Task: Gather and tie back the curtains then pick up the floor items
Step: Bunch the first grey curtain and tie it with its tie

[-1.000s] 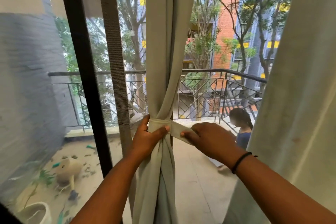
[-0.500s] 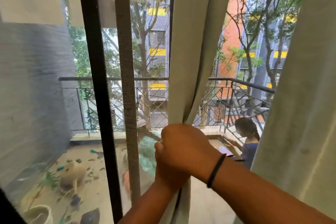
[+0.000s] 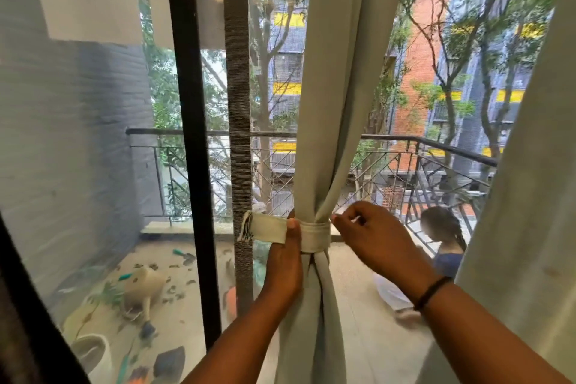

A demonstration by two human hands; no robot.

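Observation:
A pale grey-green curtain (image 3: 336, 103) hangs gathered in the middle of the window, cinched by a cream tieback band (image 3: 314, 235). My left hand (image 3: 285, 262) pinches the band's loose end, whose frayed tip (image 3: 247, 226) sticks out to the left. My right hand (image 3: 371, 238) is at the band's right side with fingers curled against the curtain fold; what it pinches is hidden. A second curtain (image 3: 530, 196) hangs ungathered at the right edge.
A dark window frame post (image 3: 190, 150) and a mesh screen strip (image 3: 238, 134) stand left of the curtain. Beyond the glass lies a balcony with a metal railing (image 3: 436, 146), scattered pots and debris (image 3: 146, 287), and a seated person (image 3: 445, 246).
The band's loose end has passed from the right side to the left. My left hand now holds it there. My right hand has moved to the band's right side.

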